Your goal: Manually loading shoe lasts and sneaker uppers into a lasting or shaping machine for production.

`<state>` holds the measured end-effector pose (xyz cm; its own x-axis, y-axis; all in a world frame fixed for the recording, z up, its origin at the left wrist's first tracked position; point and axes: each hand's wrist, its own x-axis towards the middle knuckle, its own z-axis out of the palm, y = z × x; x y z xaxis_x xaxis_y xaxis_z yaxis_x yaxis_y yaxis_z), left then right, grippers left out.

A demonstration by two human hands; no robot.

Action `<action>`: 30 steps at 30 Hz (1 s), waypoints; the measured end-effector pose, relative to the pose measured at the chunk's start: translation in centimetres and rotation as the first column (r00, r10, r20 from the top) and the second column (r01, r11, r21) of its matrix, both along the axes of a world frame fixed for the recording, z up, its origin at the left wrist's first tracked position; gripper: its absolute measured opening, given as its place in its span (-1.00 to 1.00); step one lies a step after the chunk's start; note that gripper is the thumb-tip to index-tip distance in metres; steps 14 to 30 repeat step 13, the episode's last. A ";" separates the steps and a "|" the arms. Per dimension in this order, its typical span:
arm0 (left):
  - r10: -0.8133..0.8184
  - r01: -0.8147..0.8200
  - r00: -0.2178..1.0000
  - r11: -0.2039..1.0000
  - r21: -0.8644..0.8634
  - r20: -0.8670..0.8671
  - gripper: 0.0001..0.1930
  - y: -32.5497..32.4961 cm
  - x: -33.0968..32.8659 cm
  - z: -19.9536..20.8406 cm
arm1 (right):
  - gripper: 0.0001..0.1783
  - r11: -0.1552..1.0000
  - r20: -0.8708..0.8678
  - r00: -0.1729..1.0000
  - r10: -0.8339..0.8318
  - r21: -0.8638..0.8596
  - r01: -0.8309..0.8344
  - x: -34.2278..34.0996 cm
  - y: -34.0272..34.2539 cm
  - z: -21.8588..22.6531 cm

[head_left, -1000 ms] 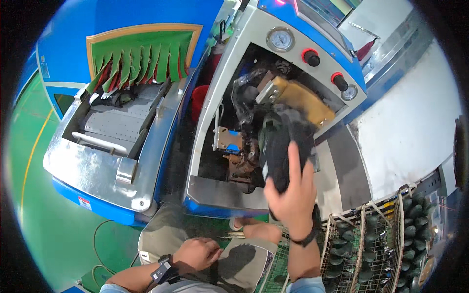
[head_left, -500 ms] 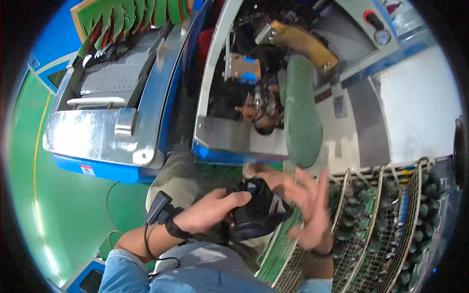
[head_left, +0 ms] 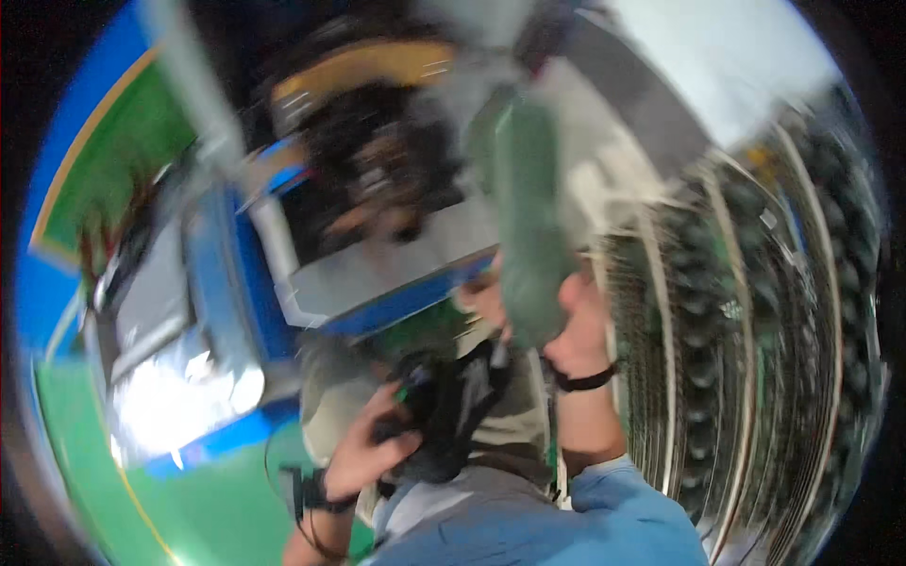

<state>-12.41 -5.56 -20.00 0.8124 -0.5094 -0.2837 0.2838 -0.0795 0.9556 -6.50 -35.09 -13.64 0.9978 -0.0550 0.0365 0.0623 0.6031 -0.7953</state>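
Observation:
A black fabric shoe upper (head_left: 448,406) is held low in front of my body. My left hand (head_left: 363,453) grips its left side, thumb and fingers apart around the fabric. A green foot-shaped shoe last (head_left: 530,217) stands out from the machine, its rounded end toward me. My right hand (head_left: 578,330) is wrapped round that end, the palm on its right side and fingertips showing on its left. The last hides the middle of this hand. One narrow end of the upper reaches up close to the last. The picture is smeared by motion.
Wire racks (head_left: 661,330) packed with dark green lasts fill the right side. Ahead is a machine with a curved yellow part (head_left: 363,64) and a metal front ledge (head_left: 377,269). A shiny metal-topped blue unit (head_left: 189,401) stands at the left on green floor.
My right hand has left the upper's side, moved up and closed round the last's end. The upper hangs more loosely in my left hand. The view has swung toward the right.

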 end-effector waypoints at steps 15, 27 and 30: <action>0.162 -0.207 0.911 0.975 -0.081 -0.378 -0.59 -0.4 2.0 -5.3 | -0.27 0.298 0.160 0.828 -0.537 0.955 0.009 -14.8 -22.8 -7.7; 0.162 -0.207 0.911 0.975 -0.081 -0.378 -0.59 -0.4 2.0 -5.3 | -0.27 0.298 0.160 0.828 -0.537 0.955 0.009 -14.8 -22.8 -7.7; 0.162 -0.207 0.911 0.975 -0.081 -0.378 -0.59 -0.4 2.0 -5.3 | -0.27 0.298 0.160 0.828 -0.537 0.955 0.009 -14.8 -22.8 -7.7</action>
